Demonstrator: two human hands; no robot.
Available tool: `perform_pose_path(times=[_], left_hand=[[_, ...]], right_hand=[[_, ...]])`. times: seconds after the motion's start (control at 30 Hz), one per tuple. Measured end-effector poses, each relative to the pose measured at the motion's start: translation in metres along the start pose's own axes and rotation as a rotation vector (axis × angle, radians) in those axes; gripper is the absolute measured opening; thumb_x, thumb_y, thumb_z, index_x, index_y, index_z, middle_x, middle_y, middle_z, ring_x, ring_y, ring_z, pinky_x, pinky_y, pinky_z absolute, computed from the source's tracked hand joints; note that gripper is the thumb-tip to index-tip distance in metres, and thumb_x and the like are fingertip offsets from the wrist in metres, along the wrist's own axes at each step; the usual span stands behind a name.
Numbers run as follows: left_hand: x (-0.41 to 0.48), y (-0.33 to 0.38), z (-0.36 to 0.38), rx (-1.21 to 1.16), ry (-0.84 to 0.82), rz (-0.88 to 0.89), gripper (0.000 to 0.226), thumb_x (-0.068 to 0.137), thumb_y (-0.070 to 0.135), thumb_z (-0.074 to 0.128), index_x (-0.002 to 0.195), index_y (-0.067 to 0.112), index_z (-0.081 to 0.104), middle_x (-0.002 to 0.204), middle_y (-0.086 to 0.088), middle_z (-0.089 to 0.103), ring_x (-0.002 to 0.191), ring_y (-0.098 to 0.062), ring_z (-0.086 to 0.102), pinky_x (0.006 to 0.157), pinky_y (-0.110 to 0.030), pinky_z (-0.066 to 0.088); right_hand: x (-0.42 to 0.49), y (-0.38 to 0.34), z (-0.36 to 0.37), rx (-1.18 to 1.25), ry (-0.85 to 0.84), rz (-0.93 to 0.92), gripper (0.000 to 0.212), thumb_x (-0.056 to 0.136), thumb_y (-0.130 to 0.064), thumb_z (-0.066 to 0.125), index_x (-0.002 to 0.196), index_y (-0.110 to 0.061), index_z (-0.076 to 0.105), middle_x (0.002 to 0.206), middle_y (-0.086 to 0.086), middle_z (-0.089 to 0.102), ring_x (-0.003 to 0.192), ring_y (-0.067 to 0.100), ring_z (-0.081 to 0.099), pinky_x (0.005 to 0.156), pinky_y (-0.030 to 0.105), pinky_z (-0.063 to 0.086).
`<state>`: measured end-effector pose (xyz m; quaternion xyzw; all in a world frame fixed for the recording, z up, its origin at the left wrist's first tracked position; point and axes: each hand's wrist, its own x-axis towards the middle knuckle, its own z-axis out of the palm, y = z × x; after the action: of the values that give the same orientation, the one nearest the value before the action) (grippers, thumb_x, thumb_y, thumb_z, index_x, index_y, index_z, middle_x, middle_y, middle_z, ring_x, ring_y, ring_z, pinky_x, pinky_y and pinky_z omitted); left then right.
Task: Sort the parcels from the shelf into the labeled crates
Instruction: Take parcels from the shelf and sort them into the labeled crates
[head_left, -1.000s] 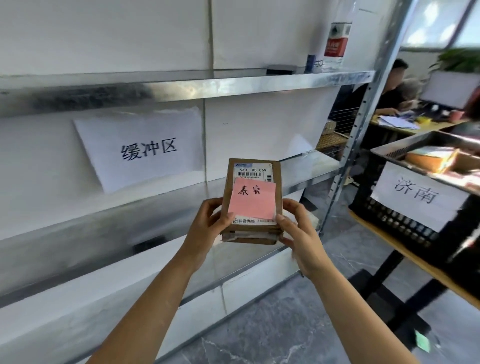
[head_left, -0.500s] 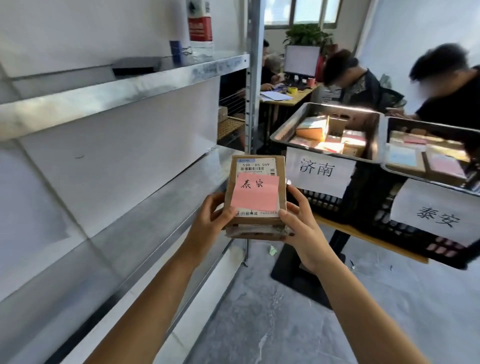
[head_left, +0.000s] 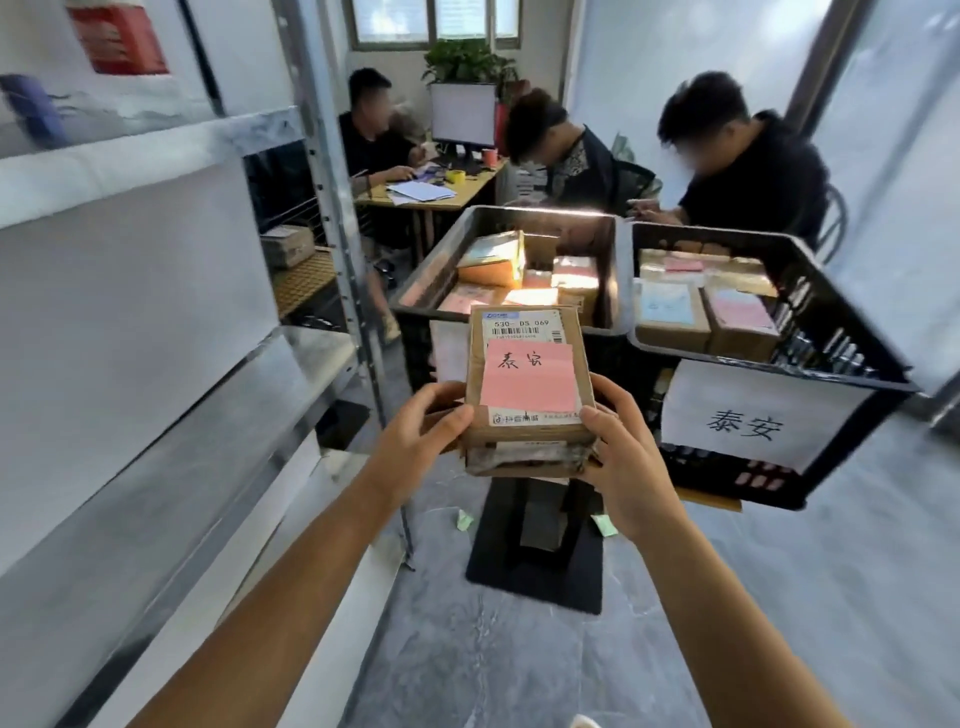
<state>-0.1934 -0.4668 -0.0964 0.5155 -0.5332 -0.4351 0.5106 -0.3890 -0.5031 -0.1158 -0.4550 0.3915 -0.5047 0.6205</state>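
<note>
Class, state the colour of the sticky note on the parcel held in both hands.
The sticky note is pink, best seen in the head view.

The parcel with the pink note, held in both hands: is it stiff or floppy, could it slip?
Probably stiff: the parcel shows flat faces between the left hand and right hand. Likely light: held by one end. The glossy tape there may slip.

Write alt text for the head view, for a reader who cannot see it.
A left hand and a right hand hold a brown parcel with a pink note reading 泰安 near a black crate whose sign reads 泰安; a second crate of parcels sits to its left. A metal shelf stands at left; three people sit behind.
</note>
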Motion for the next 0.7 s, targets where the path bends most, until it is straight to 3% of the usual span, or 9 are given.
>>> perform_pose_path(times=[0.1, 0.17, 0.27, 0.37, 0.5, 0.63, 0.7], left_hand=[[0.047, -0.001, 0.037, -0.040, -0.046, -0.018, 0.026, 0.098, 0.029, 0.039, 0.117, 0.017, 0.053, 0.116, -0.003, 0.062, 0.108, -0.014, 0.059, 0.091, -0.029, 0.050], [0.077, 0.000, 0.064, -0.045, -0.069, -0.019, 0.028, 0.100, 0.026, 0.030, 0.110, 0.018, 0.055, 0.112, 0.004, 0.061, 0.110, -0.014, 0.056, 0.093, -0.032, 0.047], [0.124, -0.003, 0.100, -0.016, -0.083, -0.012, 0.023, 0.100, 0.030, 0.033, 0.100, 0.027, 0.056, 0.106, 0.012, 0.060, 0.110, -0.013, 0.054, 0.096, -0.037, 0.044], [0.160, -0.009, 0.125, 0.095, -0.102, 0.060, 0.019, 0.090, 0.044, 0.043, 0.100, 0.035, 0.056, 0.108, 0.013, 0.059, 0.110, -0.010, 0.054, 0.098, -0.034, 0.043], [0.190, -0.012, 0.155, 0.340, -0.148, 0.169, 0.024, 0.097, 0.025, 0.043, 0.120, 0.024, 0.049, 0.123, 0.007, 0.053, 0.113, -0.004, 0.048, 0.088, -0.010, 0.038], [0.218, -0.011, 0.169, 0.551, -0.176, 0.271, 0.043, 0.095, 0.027, 0.047, 0.136, 0.020, 0.039, 0.138, 0.005, 0.044, 0.122, -0.003, 0.040, 0.099, -0.019, 0.031], [0.234, -0.012, 0.172, 0.630, -0.178, 0.292, 0.046, 0.094, 0.028, 0.049, 0.138, 0.018, 0.037, 0.140, 0.003, 0.042, 0.127, -0.009, 0.039, 0.103, -0.020, 0.028]], right_hand=[[0.029, -0.018, -0.042, -0.001, 0.079, -0.007, 0.037, 0.092, -0.020, 0.050, 0.128, -0.031, 0.047, 0.113, 0.001, 0.061, 0.105, 0.021, 0.057, 0.082, 0.039, 0.049], [0.051, -0.033, -0.069, 0.034, 0.113, -0.001, 0.031, 0.091, -0.023, 0.050, 0.120, -0.034, 0.052, 0.105, -0.005, 0.061, 0.103, 0.021, 0.056, 0.087, 0.044, 0.047], [0.085, -0.060, -0.108, 0.061, 0.134, -0.027, 0.024, 0.088, -0.026, 0.052, 0.108, -0.036, 0.056, 0.103, -0.009, 0.061, 0.099, 0.020, 0.056, 0.088, 0.047, 0.048], [0.114, -0.084, -0.145, 0.073, 0.148, -0.047, 0.032, 0.085, -0.028, 0.051, 0.117, -0.031, 0.055, 0.116, 0.001, 0.057, 0.100, 0.025, 0.058, 0.076, 0.041, 0.053], [0.146, -0.110, -0.189, 0.056, 0.171, -0.070, 0.026, 0.086, -0.026, 0.046, 0.111, -0.029, 0.056, 0.106, 0.000, 0.057, 0.087, 0.020, 0.060, 0.060, 0.028, 0.054], [0.180, -0.126, -0.231, 0.062, 0.140, -0.013, 0.026, 0.087, -0.029, 0.037, 0.106, -0.023, 0.055, 0.103, 0.000, 0.059, 0.089, 0.018, 0.059, 0.067, 0.031, 0.051], [0.198, -0.130, -0.251, -0.005, 0.122, 0.038, 0.028, 0.093, -0.025, 0.026, 0.096, -0.022, 0.054, 0.076, -0.007, 0.066, 0.071, 0.009, 0.063, 0.068, 0.029, 0.043]])
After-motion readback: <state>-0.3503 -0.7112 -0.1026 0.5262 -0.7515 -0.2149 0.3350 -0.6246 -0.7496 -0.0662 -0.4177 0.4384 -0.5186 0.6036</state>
